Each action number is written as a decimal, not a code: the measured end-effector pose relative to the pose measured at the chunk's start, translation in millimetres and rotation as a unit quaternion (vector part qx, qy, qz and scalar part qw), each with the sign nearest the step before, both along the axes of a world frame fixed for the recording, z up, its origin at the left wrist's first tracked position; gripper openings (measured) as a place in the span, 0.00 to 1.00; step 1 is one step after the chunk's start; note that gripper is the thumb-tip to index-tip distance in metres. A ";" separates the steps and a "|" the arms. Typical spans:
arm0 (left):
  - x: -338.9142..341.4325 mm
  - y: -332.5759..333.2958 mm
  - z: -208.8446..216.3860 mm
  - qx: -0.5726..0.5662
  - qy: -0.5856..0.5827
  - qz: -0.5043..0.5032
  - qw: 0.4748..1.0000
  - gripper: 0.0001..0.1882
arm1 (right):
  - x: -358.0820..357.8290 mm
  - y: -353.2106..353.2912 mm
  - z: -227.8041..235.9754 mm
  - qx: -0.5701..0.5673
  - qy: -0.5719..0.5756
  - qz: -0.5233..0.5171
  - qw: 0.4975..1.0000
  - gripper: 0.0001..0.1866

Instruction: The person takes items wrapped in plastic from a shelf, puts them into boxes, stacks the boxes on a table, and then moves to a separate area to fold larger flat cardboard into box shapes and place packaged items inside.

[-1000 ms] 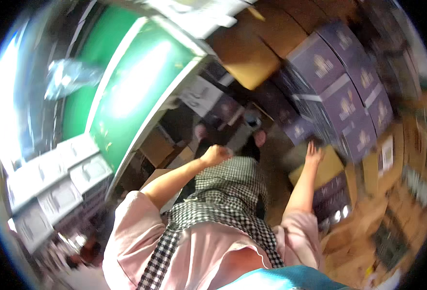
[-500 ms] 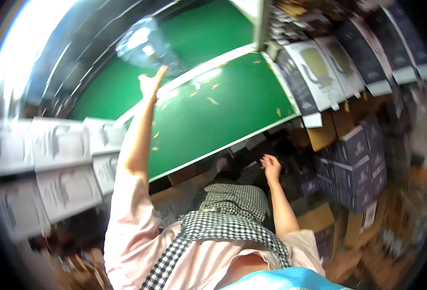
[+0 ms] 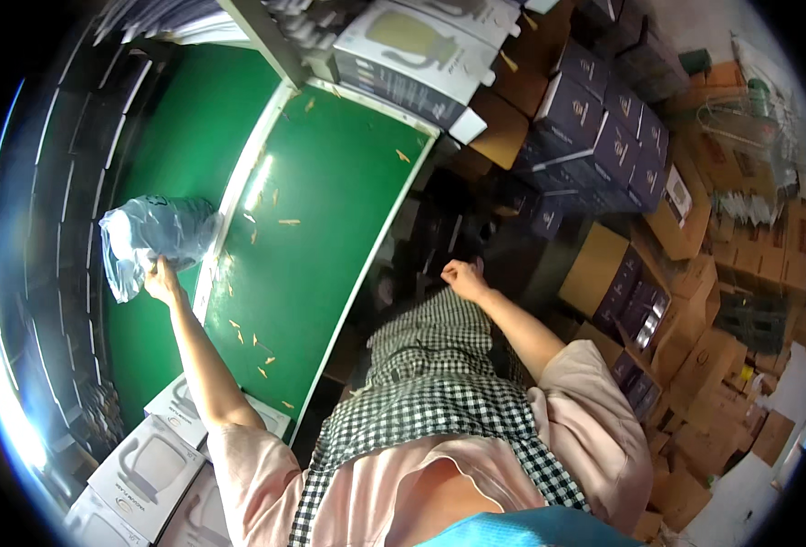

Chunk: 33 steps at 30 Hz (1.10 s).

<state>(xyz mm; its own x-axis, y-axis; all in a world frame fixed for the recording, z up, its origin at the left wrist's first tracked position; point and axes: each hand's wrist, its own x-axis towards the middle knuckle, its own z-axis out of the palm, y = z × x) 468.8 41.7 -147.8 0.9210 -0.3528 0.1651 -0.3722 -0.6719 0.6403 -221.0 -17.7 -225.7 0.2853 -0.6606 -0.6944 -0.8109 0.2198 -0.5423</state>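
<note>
Left hand point(image 3: 160, 278) is stretched way out and clamped on the bottom of a clear plastic-wrapped bundle point(image 3: 152, 239), holding it up over the left edge of the green conveyor belt point(image 3: 316, 228). From the head cam the bundle sits just above and slightly left of that hand, its long axis running roughly across the belt edge. Right hand point(image 3: 462, 276) is curled into a loose fist with nothing in it, well apart near the checked apron point(image 3: 430, 365), dark boxes point(image 3: 604, 128) stacked beyond.

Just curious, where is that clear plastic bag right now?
In the head view, far left: the plastic-wrapped item is gripped by the left hand, beside the green conveyor belt.
</note>
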 end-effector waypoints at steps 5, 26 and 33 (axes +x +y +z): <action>-15.5 -21.0 1.3 0.117 -0.042 0.019 0.992 0.25 | -70.4 -4.1 -47.4 0.048 0.053 -0.049 0.996 0.13; -682.2 125.8 -96.1 0.284 0.290 -0.441 0.800 0.20 | -223.6 -84.7 -344.1 0.184 0.169 -0.170 0.953 0.49; -644.5 157.9 -166.4 0.354 0.295 -0.307 0.833 0.11 | -228.6 -104.6 -500.7 0.122 0.184 -0.236 0.946 0.32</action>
<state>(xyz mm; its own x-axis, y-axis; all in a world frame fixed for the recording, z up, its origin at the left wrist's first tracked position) -175.7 199.7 -314.2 0.3773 -0.6044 -0.7017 -0.5459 -0.7572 0.3587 -449.6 -122.4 -726.4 -0.2930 -0.4621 -0.8371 -0.7149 0.6872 -0.1291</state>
